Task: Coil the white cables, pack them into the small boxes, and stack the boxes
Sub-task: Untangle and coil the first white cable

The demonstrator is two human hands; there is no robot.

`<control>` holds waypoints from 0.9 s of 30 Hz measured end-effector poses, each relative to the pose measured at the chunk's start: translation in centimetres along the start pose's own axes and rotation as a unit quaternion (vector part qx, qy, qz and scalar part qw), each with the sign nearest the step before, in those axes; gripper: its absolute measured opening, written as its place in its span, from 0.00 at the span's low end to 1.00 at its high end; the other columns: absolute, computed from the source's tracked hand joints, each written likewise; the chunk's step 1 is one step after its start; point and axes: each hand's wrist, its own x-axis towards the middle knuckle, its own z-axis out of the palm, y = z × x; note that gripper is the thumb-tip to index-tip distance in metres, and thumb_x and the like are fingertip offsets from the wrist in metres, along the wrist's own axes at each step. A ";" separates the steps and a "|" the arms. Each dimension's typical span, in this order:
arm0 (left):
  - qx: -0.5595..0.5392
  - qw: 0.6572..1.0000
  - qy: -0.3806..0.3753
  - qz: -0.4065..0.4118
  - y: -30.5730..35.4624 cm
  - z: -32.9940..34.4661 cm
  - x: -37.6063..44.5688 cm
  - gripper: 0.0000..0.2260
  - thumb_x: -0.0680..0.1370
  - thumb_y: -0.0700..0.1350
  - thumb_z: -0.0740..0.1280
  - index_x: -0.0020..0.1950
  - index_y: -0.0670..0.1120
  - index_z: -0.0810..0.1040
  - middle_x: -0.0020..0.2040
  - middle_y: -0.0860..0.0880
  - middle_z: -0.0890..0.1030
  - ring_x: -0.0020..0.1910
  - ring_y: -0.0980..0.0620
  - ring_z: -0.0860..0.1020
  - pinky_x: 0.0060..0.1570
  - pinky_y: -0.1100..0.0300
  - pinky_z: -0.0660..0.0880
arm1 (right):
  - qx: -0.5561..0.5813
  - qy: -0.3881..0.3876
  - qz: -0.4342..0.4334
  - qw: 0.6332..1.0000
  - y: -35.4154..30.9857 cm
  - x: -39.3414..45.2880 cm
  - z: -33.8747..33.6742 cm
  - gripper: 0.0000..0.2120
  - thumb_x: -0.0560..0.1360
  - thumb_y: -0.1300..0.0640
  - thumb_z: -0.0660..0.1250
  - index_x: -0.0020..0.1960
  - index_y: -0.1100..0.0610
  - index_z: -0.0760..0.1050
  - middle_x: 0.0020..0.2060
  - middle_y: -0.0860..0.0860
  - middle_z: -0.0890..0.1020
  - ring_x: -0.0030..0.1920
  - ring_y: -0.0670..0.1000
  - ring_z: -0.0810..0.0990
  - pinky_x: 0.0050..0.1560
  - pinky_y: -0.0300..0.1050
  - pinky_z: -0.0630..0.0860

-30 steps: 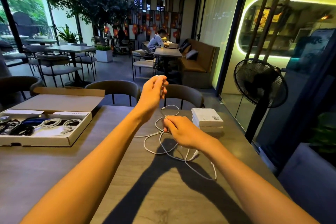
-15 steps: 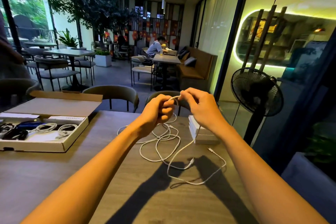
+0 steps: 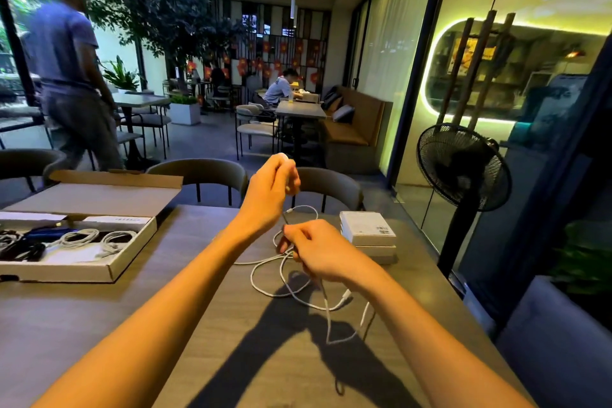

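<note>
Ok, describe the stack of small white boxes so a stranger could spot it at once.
Start at the grey table; look to its far right corner, near the black standing fan. The stack of small white boxes sits there, closed and squarish, unlike the wide, open cardboard tray on the left.

The right hand hides its grip on the white cable

Dark wooden table, open cardboard box, loose white cable, stacked small boxes
</note>
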 end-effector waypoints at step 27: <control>-0.550 0.782 -0.117 -0.270 2.5 -0.2 -2.2 0.16 0.84 0.52 0.56 0.40 0.47 0.71 0.27 0.53 0.62 0.21 0.57 0.61 0.22 0.67 0.59 | 0.341 0.111 0.020 0.933 2.2 2.1 -1.1 0.15 0.86 0.46 0.53 0.46 0.53 0.68 0.28 0.47 0.65 0.25 0.45 0.59 0.23 0.37 0.56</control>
